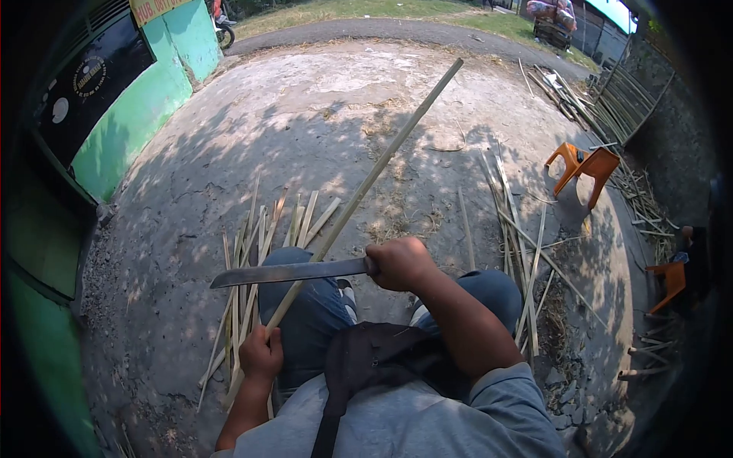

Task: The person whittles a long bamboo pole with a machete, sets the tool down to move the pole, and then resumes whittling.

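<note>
My right hand (401, 263) is closed round the handle of a machete (294, 272), its long blade pointing left across my lap. The blade crosses a long bamboo strip (382, 164) that slants from my left side up and away to the right. Lower down, my left hand (260, 353) grips that strip near my left knee. Beside my left leg lies a bundle of split bamboo strips (248, 252), partly hidden by the leg. More bamboo strips (527, 282) lie on the ground by my right knee.
An orange plastic chair (592, 169) stands ahead on the right, with another orange chair (670, 284) nearer at the right edge. Bamboo poles (561, 95) are piled by the right wall. A green wall (145, 122) runs along the left. Beyond the concrete ground passes a road (382, 29).
</note>
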`<state>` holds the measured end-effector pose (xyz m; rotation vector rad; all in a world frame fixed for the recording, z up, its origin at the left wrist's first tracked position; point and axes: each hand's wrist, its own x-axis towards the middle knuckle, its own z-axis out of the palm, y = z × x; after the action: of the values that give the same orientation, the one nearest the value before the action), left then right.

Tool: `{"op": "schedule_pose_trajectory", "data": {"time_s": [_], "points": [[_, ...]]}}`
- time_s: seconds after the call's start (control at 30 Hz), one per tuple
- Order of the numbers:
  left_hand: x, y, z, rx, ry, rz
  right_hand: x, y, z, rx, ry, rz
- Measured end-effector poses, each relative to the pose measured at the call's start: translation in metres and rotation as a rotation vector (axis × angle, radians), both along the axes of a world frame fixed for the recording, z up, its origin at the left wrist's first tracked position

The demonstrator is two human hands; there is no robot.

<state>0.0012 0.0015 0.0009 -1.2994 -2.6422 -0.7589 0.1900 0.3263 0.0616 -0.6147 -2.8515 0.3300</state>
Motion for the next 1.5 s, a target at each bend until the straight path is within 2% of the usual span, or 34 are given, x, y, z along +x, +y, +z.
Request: {"op": "schedule_pose_trajectory", "data": {"time_s": [0.13, 0.23, 0.27, 0.43, 0.47, 0.53, 0.63, 0.73, 0.83, 0.93, 1.23, 1.33, 1.5], "points": [[0.002, -0.001, 0.002, -0.008, -0.028, 0.031, 0.000, 0.028, -0.014, -0.017, 0.145, -0.123], [0.002, -0.001, 0.005, 0.023, 0.003, 0.032, 0.002, 0.043, -0.011, -0.163, 0.228, -0.280], [0.002, -0.002, 0.007, 0.008, -0.002, 0.043, 0.003, 0.043, -0.006, -0.268, 0.152, -0.334], [0.001, -0.001, 0.003, 0.010, -0.027, 0.020, 0.004, 0.017, -0.003, -0.245, 0.034, -0.166], [0.000, -0.001, 0.000, 0.020, -0.018, 0.010, 0.000, 0.012, -0.006, -0.176, -0.054, -0.084], [-0.002, -0.001, -0.004, 0.032, 0.003, -0.013, -0.005, -0.002, -0.002, -0.116, -0.068, -0.022], [-0.002, 0.000, -0.001, 0.004, -0.034, 0.001, -0.006, 0.000, 0.006, -0.109, -0.074, -0.066], [-0.001, 0.001, 0.000, 0.002, -0.014, 0.008, -0.009, 0.024, -0.016, -0.098, 0.014, -0.158], [0.002, 0.001, 0.003, -0.024, -0.010, 0.028, -0.004, 0.048, -0.009, -0.156, 0.109, -0.354], [0.000, 0.001, 0.005, -0.046, -0.002, 0.038, 0.001, 0.048, -0.008, -0.228, 0.087, -0.379], [0.000, 0.003, 0.002, -0.010, 0.013, 0.007, -0.007, 0.000, 0.003, -0.117, -0.138, -0.136], [0.001, 0.003, 0.002, 0.002, -0.011, 0.021, -0.006, 0.024, -0.009, -0.055, -0.015, -0.147], [0.001, 0.002, 0.005, -0.026, 0.021, 0.026, 0.004, 0.061, -0.010, -0.335, 0.170, -0.443]]}}
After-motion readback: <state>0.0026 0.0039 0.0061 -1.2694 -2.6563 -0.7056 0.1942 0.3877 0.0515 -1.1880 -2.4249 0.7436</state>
